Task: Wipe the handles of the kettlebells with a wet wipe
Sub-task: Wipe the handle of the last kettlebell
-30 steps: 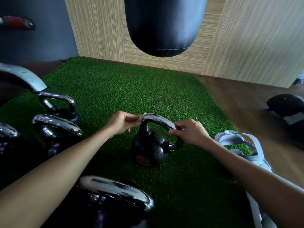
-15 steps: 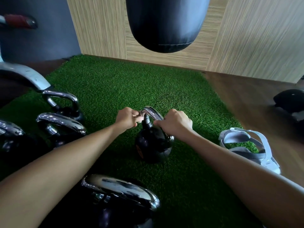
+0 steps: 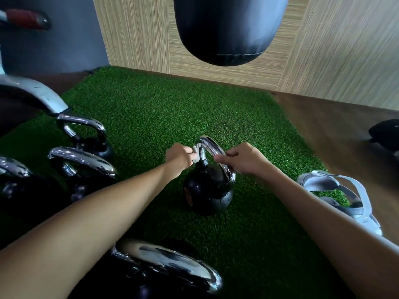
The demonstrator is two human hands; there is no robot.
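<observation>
left hand: fingers curled, pinching the wet wipe against the left leg of the handle, just above the ball
right hand: fingers wrapped round the right side of the same handle, looks like it's steadying it
kettlebell: small black one, upright mid turf mat, well apart from the rest
how I'd do it: wrap the wipe fully round the bar, not just one face, slide it over the arch, then shift the right hand and hit the patch it covers
watch out: a light bell tips easily, so press down while rubbing
other kettlebells: bunched at the left, one more right in front, chrome handles, can't tell if wiped
around: punching bag hanging overhead, grey strappy thing at the mat's right edge
</observation>
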